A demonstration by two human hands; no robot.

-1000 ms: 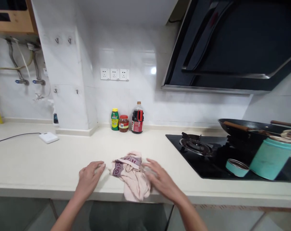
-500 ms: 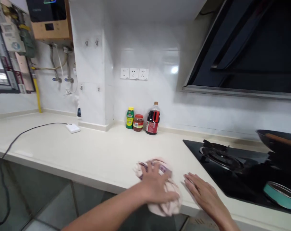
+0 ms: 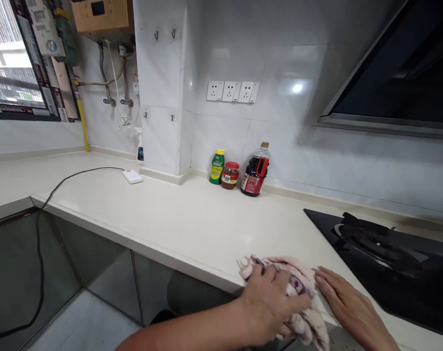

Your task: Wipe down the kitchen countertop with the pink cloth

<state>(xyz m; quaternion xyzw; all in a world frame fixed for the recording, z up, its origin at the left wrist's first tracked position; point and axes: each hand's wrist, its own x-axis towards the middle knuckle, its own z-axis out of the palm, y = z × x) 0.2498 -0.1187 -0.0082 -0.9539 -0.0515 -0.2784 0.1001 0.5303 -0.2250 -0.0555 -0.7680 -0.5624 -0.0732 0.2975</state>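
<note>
My left hand [image 3: 269, 300] is curled over a pinkish-white cloth [image 3: 292, 268] with purple markings at the counter's front edge. Part of the cloth bunches under the palm, and a fold hangs past the edge. Just to the right, my right hand [image 3: 353, 302] lies on the white countertop [image 3: 192, 219] with its fingers stretched out. Its fingertips are close against the cloth's right side; I cannot tell whether they touch it.
A green bottle [image 3: 217, 166], a red-lidded jar [image 3: 230, 176] and a dark sauce bottle [image 3: 255, 171] stand by the wall. Right of my hands is a black gas hob [image 3: 382, 258]. Farther left lie a white device [image 3: 132, 176] with a black cable [image 3: 40, 258] and a spray bottle [image 3: 140, 147].
The view has swung left. My left hand has drawn the cloth nearer my right hand and the front edge, and its fingers are more bent around it. My right hand stays flat.
</note>
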